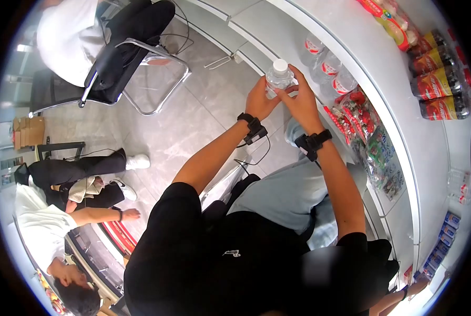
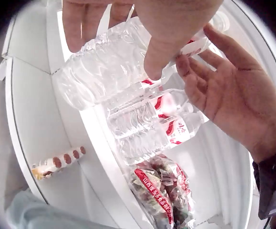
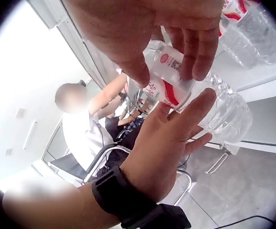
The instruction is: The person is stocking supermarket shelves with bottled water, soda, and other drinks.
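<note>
A clear plastic bottle (image 1: 280, 80) with a white cap stands between the two hands in the head view. My left hand (image 1: 261, 100) grips it from the left, its thumb and fingers spread round the clear body (image 2: 107, 62) in the left wrist view. From the other side my right hand (image 1: 303, 105) holds the bottle, thumb and fingers on either side of the red-and-white label (image 3: 169, 81) in the right wrist view. Several similar bottles (image 1: 328, 67) lie on the shelf beside the right hand, with red snack bags (image 1: 354, 113) near them.
White shelving (image 1: 404, 152) curves along the right, with red-labelled dark bottles (image 1: 438, 84) on its upper level. One person sits on a metal-framed chair (image 1: 156, 100) at the upper left, another person (image 1: 41, 210) is at the lower left. Cables lie on the tiled floor (image 1: 204, 95).
</note>
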The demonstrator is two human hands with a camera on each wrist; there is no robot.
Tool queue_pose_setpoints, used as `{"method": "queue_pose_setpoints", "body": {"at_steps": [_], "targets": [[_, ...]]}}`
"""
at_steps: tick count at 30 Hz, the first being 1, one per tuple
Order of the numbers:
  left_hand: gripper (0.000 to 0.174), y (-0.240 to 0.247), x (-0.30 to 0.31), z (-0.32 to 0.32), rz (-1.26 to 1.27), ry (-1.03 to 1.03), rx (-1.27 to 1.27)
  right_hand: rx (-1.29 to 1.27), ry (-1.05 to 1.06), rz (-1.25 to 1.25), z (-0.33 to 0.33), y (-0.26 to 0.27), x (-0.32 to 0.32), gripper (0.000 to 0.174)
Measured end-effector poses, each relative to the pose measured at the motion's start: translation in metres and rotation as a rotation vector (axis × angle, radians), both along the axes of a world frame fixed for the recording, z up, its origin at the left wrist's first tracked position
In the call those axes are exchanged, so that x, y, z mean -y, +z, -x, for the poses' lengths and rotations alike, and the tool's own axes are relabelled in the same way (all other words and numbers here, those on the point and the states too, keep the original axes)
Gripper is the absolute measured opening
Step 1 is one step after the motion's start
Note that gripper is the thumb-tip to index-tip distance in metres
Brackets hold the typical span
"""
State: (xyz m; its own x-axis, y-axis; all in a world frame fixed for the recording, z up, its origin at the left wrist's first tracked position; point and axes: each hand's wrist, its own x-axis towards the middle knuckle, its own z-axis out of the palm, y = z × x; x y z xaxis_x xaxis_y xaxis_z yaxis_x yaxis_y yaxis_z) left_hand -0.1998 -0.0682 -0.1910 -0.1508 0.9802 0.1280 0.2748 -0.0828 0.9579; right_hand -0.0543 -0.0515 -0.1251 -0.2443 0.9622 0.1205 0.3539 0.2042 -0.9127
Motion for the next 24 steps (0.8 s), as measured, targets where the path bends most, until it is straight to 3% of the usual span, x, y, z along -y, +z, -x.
{"method": "queue_pose_setpoints", "body": {"at_steps": [6, 9, 17, 24], "targets": [[0.066, 0.004, 0.010, 0.003, 0.045, -0.023, -0.085, -0.019, 0.060, 0.030, 0.000, 0.003, 0.006, 0.076], [0.059, -0.005, 0.005, 0.004, -0.027, -0.004, -0.103, -0.030, 0.084, 0.053, -0.004, 0.005, 0.011, 0.083], [0.061, 0.004, -0.045, 0.012, -0.085, -0.066, -0.040, -0.041, 0.130, 0.084, -0.014, -0.021, -0.011, 0.097], [0.067, 0.012, -0.092, 0.026, -0.046, -0.005, -0.201, -0.032, 0.141, 0.259, -0.023, -0.033, -0.019, 0.095]]}}
